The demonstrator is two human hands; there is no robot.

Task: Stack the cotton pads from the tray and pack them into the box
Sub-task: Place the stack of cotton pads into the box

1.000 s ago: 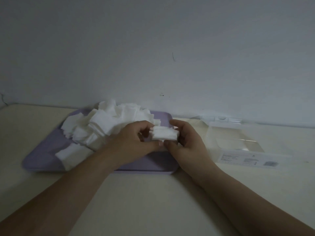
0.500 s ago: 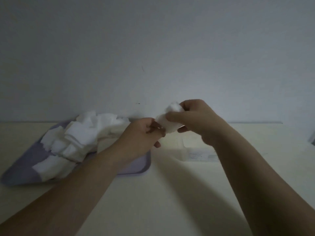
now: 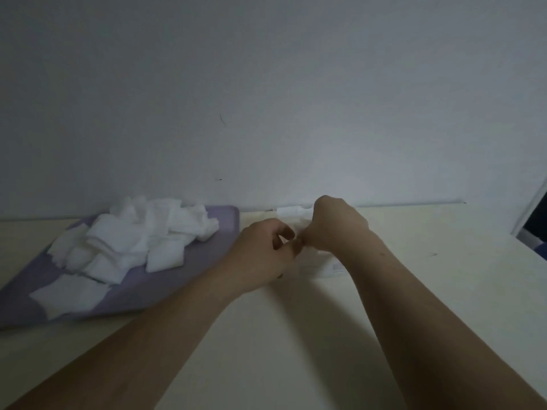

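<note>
A purple tray point(image 3: 207, 261) at the left holds a loose heap of white square cotton pads point(image 3: 142, 235). The clear plastic box point(image 3: 322, 266) stands just right of the tray, mostly hidden behind my hands, with its raised lid point(image 3: 291, 210) against the wall. My right hand point(image 3: 337, 226) is curled knuckles-up over the box's opening. The stack of pads it carried is hidden under it. My left hand point(image 3: 263, 255) sits at the box's left side, fingers curled, its fingertips meeting those of my right hand. What the left fingers grip is hidden.
The cream table runs to a plain wall close behind the tray and box. A dark object point(image 3: 535, 229) stands at the table's far right edge.
Both hands carried the pad stack rightward off the tray, and it is no longer visible. My right hand has dropped from raised height down onto the box. My view has shifted right.
</note>
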